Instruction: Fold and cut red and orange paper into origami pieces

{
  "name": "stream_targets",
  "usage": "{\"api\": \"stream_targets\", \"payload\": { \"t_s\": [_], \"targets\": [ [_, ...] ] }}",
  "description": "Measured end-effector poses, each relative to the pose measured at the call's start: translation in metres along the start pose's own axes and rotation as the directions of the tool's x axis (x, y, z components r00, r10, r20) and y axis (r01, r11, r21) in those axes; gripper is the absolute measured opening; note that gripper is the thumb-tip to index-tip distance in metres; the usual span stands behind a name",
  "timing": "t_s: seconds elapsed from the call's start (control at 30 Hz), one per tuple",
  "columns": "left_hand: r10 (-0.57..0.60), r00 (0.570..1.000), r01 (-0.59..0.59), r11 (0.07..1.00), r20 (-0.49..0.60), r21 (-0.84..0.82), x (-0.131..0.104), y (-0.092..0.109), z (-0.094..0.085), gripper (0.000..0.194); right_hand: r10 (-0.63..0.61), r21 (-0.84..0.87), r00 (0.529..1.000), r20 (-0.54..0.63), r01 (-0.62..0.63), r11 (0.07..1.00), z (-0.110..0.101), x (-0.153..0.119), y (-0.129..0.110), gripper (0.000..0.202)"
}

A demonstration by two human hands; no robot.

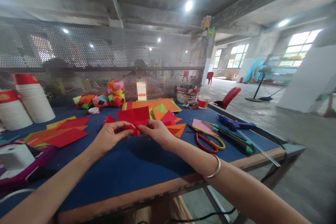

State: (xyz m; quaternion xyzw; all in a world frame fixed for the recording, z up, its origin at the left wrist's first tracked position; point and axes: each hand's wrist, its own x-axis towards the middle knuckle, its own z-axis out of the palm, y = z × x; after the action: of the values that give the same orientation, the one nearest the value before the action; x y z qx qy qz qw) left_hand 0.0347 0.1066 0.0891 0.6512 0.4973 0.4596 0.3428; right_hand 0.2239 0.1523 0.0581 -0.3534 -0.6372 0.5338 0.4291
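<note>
A red sheet of folding paper (133,114) is held up over the blue table, its lower part creased between my hands. My left hand (112,133) pinches its left side between thumb and fingers. On the right side, my right hand (156,132) grips the same paper, thumb and fingertips pressed together. Behind it lie orange, green and red paper pieces (170,117), some folded. A stack of coloured sheets (65,134) is spread to the left of my left hand. Scissors (207,139) with red and yellow handles rest to the right of my right hand.
Right side: a green cutter (233,138), a blue glue gun (233,122), a pink sheet (203,126). Behind: folded paper balls (101,98), a woven basket (187,94), a paper cup (204,102). Left: cup stacks (36,101), a purple power strip (31,168). People sit beyond the mesh (162,56).
</note>
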Motion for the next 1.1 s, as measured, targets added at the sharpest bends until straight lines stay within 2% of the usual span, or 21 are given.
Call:
{"api": "stream_targets", "payload": {
  "t_s": [0.23,0.5,0.7,0.93,1.1],
  "targets": [
    [-0.042,0.998,0.041,0.998,-0.036,-0.040,0.004,-0.012,0.004,0.054,-0.003,-0.044,1.000,0.007,0.004,0.999,0.000,0.003,0.006,0.033],
    [-0.042,0.995,0.037,0.998,-0.095,-0.051,0.006,-0.016,0.009,0.050,0.008,-0.058,0.999,0.052,-0.004,0.998,0.001,0.002,0.005,0.028],
    [-0.024,0.991,0.017,0.999,-0.134,-0.049,0.007,-0.014,0.010,0.054,-0.008,-0.054,0.997,0.083,0.012,0.998,0.001,-0.001,0.004,0.014],
    [-0.031,0.992,0.028,0.999,-0.124,-0.028,0.005,-0.011,0.012,0.056,-0.026,-0.087,0.994,0.105,0.035,0.996,0.000,-0.002,0.007,0.021],
    [-0.026,0.991,0.023,0.999,-0.133,-0.022,0.004,-0.010,0.013,0.056,-0.069,-0.108,0.992,0.108,0.081,0.991,-0.001,-0.001,0.009,0.014]
  ]
}}
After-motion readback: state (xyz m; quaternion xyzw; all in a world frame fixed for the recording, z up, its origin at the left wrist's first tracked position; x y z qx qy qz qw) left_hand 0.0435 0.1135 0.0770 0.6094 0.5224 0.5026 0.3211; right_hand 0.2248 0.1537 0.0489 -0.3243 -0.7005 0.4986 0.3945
